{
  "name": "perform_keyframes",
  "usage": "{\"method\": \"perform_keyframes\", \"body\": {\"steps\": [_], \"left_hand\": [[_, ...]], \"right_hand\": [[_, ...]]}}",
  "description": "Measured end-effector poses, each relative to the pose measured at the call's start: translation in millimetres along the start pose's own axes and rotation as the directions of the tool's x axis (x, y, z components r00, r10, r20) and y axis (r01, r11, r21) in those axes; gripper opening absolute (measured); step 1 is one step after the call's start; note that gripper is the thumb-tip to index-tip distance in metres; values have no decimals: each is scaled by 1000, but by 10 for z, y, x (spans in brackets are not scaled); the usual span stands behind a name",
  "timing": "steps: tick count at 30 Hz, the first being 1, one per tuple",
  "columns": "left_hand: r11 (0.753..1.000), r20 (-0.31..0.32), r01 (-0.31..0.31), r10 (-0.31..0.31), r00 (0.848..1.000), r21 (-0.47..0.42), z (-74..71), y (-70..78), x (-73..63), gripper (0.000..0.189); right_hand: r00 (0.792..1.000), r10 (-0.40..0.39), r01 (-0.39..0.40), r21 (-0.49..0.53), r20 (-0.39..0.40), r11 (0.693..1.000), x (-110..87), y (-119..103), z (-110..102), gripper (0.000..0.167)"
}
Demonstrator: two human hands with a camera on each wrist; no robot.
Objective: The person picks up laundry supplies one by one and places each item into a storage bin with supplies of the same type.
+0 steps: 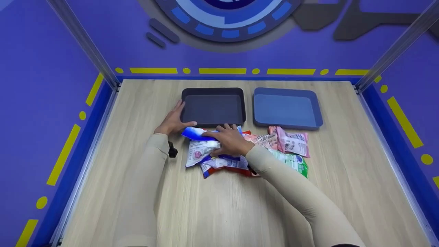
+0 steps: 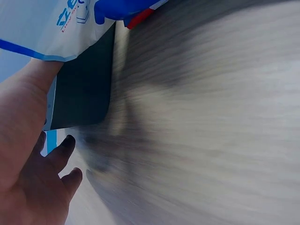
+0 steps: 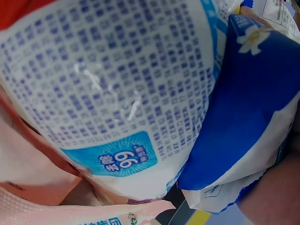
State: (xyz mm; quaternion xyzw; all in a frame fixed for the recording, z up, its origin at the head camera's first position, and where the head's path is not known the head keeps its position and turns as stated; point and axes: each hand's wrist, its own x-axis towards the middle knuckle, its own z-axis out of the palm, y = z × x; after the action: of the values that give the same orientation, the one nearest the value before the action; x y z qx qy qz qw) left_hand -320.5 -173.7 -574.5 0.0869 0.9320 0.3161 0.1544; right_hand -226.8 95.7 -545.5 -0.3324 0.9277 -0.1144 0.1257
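Note:
My left hand [image 1: 174,120] is at the left side of the black tray [image 1: 214,106], fingers spread along its wall and thumb pointing toward a blue-and-white bag. In the left wrist view that hand [image 2: 33,159] shows loosely bent fingers beside the dark tray wall [image 2: 86,89]. A white bag edge [image 2: 56,33] overlaps the hand there. My right hand [image 1: 231,140] reaches over the pile and grips a blue-and-white bag [image 1: 202,151], fingers across its top and thumb on the near side. Close up, a blue packet with a white flower [image 3: 243,98] lies against that hand.
A blue-grey tray [image 1: 288,108] stands right of the black one. Pink bags [image 1: 293,142] and a green-and-white bag [image 1: 295,161] lie at the pile's right. A red-and-blue bag [image 1: 223,168] lies at its near side. Blue panels [image 1: 240,58] wall in the wooden table [image 1: 219,212].

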Motion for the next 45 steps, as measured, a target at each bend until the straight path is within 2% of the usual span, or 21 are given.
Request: {"method": "perform_keyframes", "body": {"steps": [16, 30, 45], "left_hand": [[1000, -8, -15, 15, 1000, -2, 7, 4, -14, 111], [1000, -8, -11, 11, 1000, 1, -3, -9, -21, 114], [1000, -9, -20, 20, 1000, 14, 10, -5, -11, 113]], "right_hand": [[999, -33, 31, 50, 32, 998, -43, 10, -47, 76], [992, -44, 39, 45, 119, 998, -20, 18, -167, 73], [989, -81, 72, 78, 123, 994, -29, 54, -226, 67]]}}
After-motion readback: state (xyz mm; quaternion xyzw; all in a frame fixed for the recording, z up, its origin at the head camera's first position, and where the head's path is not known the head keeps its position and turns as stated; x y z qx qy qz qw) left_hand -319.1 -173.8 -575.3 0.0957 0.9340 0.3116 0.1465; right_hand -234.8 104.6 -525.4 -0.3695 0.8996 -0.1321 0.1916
